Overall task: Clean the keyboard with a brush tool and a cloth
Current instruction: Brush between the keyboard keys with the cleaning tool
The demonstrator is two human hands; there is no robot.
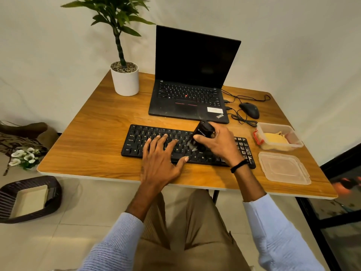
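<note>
Sleeved arms over a black keyboard (136, 141)
Left hand (159, 165) lies flat, fingers spread, hiding keys; right hand (218, 145) grips brush (203, 132); open tub (273, 125) holds yellow cloth (273, 141), lid (284, 168) beside

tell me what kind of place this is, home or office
Most likely a home workspace, not an office: a wooden table holding a laptop and potted plant against a plain wall, with a wicker basket on the tiled floor.
</note>
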